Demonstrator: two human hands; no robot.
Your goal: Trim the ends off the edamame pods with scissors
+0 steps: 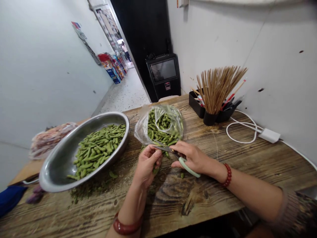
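Observation:
My right hand (190, 155) is closed round a pair of scissors (188, 168) with pale green handles, the blades pointing left toward my left hand (148, 162). Pinched in the left fingers is a green soybean pod (155, 171), mostly hidden by them. Just beyond both hands lies a clear plastic bag (142, 124) of green pods (162, 130), its mouth toward me. To the left a wide metal basin (59, 165) holds a heap of pods (99, 148). Trimmed scraps (86, 191) are strewn on the wood beside it.
The wooden table (213, 205) meets a white wall on the right. A black holder (195, 104) with many thin sticks (218, 89) stands at the back right, near a white cable and adapter (269, 135). Another filled plastic bag (49, 138) sits behind the basin.

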